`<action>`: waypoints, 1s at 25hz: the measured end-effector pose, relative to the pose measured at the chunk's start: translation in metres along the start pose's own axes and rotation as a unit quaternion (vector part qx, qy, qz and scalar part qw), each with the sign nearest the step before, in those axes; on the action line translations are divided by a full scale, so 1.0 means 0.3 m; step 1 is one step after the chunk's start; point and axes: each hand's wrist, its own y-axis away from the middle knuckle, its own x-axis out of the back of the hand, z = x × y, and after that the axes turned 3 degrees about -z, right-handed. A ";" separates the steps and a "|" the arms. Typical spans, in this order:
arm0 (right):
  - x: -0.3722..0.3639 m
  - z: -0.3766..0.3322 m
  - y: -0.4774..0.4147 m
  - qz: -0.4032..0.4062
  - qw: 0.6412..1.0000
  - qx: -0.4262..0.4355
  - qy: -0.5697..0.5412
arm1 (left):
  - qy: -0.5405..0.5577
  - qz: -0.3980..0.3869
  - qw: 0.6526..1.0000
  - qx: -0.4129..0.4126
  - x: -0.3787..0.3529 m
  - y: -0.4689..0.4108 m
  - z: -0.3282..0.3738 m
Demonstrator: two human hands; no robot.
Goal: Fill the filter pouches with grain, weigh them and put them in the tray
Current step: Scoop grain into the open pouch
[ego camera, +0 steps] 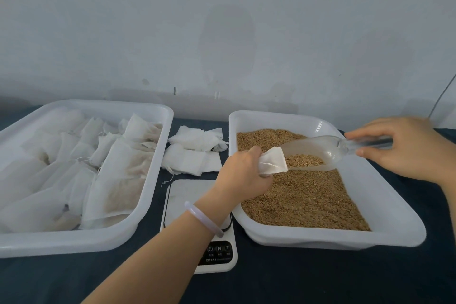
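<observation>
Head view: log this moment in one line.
step: filling | left hand: holds pouch | right hand: holds scoop of grain at pouch mouth | where: above grain tray

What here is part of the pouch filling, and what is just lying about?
In the job:
left hand gripping a pouch
right hand holding the scoop
grain in its tray
scale
empty pouches
filled pouches in the left tray

Just there:
cable
bracelet
dark cloth
</observation>
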 end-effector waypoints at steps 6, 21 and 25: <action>-0.008 -0.008 0.000 -0.010 1.000 0.000 -0.007 | 0.011 0.001 1.000 0.008 0.001 0.005 0.003; -0.008 0.010 -0.006 -0.012 1.000 -0.012 -0.014 | 0.020 0.010 1.000 0.014 0.000 0.007 0.003; -0.011 0.013 -0.012 -0.007 1.000 -0.010 0.000 | 0.022 0.010 1.000 0.015 0.000 0.004 0.001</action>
